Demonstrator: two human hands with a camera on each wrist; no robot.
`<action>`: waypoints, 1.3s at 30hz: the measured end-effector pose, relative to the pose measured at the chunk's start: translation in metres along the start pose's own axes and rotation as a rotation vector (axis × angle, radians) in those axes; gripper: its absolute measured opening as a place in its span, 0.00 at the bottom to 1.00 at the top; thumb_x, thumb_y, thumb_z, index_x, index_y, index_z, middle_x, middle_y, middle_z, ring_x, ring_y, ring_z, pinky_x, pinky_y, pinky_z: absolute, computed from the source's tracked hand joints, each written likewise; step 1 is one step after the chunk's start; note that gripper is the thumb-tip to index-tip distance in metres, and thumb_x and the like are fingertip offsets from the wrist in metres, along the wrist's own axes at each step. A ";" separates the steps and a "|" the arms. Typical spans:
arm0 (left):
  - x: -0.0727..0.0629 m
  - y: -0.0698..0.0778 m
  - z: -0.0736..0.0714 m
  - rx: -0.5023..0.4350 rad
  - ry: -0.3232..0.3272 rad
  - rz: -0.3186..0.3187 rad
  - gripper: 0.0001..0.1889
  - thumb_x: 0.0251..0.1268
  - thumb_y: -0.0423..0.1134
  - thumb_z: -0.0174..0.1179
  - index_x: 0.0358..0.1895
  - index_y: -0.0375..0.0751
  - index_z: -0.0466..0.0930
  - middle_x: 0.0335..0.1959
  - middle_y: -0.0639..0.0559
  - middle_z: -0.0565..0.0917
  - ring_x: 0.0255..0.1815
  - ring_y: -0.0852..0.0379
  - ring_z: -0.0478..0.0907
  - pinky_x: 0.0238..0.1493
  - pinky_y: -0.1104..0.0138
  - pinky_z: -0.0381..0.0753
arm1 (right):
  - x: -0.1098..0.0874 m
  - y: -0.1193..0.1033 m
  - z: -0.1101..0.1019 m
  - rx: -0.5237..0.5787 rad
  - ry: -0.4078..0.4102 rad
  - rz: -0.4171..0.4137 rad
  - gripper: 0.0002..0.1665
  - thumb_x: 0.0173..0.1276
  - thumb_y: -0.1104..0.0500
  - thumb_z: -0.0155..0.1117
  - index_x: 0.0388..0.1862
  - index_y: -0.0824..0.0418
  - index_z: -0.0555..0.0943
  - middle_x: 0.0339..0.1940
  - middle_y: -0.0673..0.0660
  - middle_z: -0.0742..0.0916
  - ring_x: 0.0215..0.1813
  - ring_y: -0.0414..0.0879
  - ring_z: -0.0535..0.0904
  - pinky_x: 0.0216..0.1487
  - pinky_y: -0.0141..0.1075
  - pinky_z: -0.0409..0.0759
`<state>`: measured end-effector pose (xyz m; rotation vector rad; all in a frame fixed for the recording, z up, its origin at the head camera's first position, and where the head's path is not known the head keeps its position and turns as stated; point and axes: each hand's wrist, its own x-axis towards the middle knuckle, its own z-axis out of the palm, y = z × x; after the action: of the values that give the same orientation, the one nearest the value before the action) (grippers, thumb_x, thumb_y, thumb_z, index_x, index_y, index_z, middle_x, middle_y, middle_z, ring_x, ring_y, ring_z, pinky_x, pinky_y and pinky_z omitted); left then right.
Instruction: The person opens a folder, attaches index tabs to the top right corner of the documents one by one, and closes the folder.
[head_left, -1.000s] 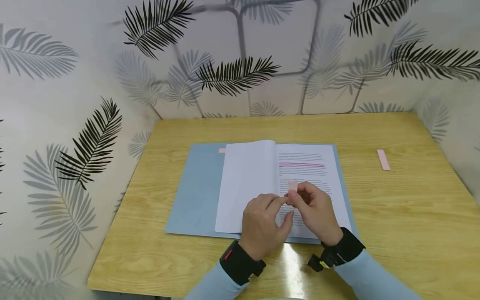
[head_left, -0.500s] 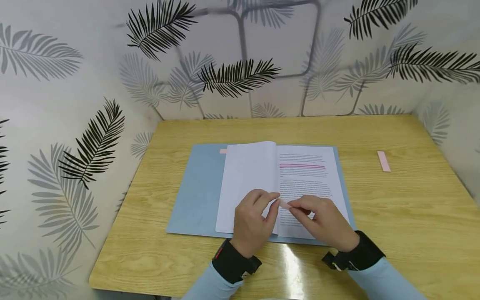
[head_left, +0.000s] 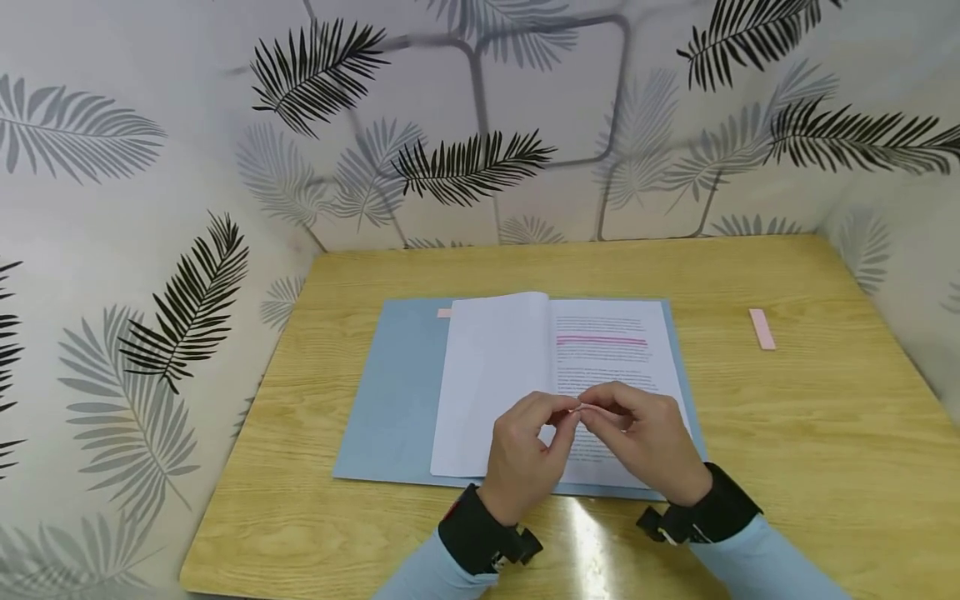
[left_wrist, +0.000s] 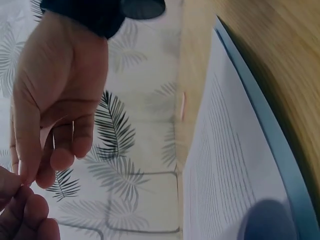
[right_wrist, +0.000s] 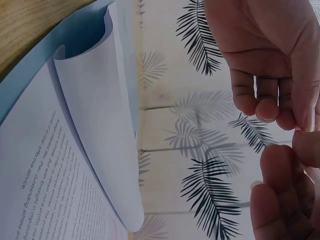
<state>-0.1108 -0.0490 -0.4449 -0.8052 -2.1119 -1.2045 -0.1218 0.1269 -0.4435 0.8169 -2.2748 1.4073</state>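
Observation:
Both hands meet fingertip to fingertip above the right-hand page of an open booklet [head_left: 495,383]. My right hand [head_left: 648,437] pinches a small pale pink sticky tab [head_left: 588,407], seen nearly edge-on and mostly hidden by the fingers. At its other end, the thumb and forefinger of my left hand [head_left: 525,454] pinch it too. The printed page [head_left: 611,333] carries a pink highlighted line near its top. In both wrist views the fingertips touch and the tab is barely visible. The booklet lies within a light blue folder [head_left: 401,392].
Another pink tab [head_left: 445,313] sticks out from the turned page's upper left edge. A loose pink strip [head_left: 762,329] lies to the right on the wooden table [head_left: 817,433]. A leaf-patterned wall [head_left: 570,200] rises behind the table.
The tab, held up flat in the right hand a second ago, has turned edge-on between both hands. The left hand has come up to it, and the fingertips have drawn closer together over the past half second.

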 end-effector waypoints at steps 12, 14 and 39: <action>0.008 -0.007 0.010 -0.088 -0.034 -0.100 0.06 0.65 0.30 0.60 0.43 0.37 0.81 0.32 0.52 0.83 0.29 0.65 0.78 0.35 0.77 0.78 | 0.021 -0.018 -0.026 0.061 -0.062 0.093 0.09 0.56 0.76 0.68 0.32 0.65 0.83 0.23 0.52 0.86 0.22 0.43 0.81 0.23 0.28 0.77; 0.008 -0.009 0.012 -0.061 -0.061 -0.109 0.07 0.64 0.30 0.60 0.44 0.37 0.81 0.32 0.52 0.83 0.30 0.65 0.78 0.35 0.76 0.78 | 0.022 -0.011 -0.031 0.034 -0.080 0.160 0.06 0.58 0.71 0.70 0.32 0.62 0.84 0.23 0.49 0.85 0.21 0.42 0.81 0.23 0.29 0.77; -0.019 -0.050 0.027 0.665 -1.069 0.029 0.51 0.45 0.80 0.53 0.74 0.59 0.58 0.76 0.47 0.56 0.76 0.40 0.46 0.52 0.30 0.62 | 0.088 0.169 -0.085 -0.238 -0.276 0.799 0.19 0.64 0.48 0.68 0.42 0.62 0.79 0.31 0.60 0.85 0.28 0.52 0.82 0.26 0.37 0.76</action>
<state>-0.1405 -0.0496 -0.4972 -1.2799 -3.0063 0.1173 -0.2977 0.2351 -0.4736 -0.0098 -3.1016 1.3003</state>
